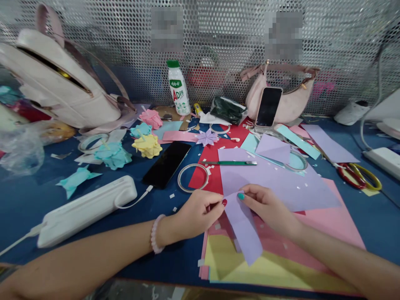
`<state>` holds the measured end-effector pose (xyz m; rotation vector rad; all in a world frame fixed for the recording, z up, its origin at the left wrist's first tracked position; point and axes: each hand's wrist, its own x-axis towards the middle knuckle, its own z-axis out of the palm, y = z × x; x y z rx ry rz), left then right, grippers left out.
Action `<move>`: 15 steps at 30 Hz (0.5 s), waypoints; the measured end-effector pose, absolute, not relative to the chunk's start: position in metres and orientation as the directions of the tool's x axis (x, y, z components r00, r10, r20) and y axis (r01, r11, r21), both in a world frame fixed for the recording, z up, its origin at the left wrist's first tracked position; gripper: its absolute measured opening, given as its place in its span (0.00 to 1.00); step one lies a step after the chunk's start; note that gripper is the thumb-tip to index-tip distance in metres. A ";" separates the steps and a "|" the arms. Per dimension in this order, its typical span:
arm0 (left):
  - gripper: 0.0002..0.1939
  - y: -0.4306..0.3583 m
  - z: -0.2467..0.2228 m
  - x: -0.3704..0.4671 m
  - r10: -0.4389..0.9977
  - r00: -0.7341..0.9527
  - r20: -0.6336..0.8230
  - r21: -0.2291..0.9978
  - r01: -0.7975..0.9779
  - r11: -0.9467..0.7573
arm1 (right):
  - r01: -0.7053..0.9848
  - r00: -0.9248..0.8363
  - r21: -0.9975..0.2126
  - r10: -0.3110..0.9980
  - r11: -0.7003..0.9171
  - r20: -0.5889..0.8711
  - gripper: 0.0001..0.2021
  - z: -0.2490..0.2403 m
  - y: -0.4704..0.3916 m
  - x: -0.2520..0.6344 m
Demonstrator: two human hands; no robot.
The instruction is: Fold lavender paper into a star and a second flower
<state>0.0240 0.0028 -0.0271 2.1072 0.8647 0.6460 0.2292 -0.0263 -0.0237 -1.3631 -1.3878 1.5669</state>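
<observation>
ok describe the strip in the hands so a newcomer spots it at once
On the blue table, find the coloured sheets at the near edge. Over them, the left hand and right hand hold the purple strip at its far end. The other purple papers are unheld.

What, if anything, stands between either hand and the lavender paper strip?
Nothing visible does. The right hand pinches the lavender paper strip near its top edge, and the left hand pinches at its upper left corner. The green utility knife lies farther back, beyond the strip.
</observation>
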 end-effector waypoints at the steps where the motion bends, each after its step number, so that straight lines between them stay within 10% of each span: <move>1: 0.17 0.003 -0.027 0.024 0.748 0.644 0.159 0.793 0.369 -0.486 | 0.160 -0.251 -0.955 0.925 -0.250 -0.285 0.22 -0.024 -0.027 0.229; 15: 0.20 0.001 -0.021 0.024 0.772 0.605 0.195 0.772 0.391 -0.501 | 0.036 -0.236 -0.953 0.924 -0.302 -0.302 0.22 -0.020 -0.027 0.228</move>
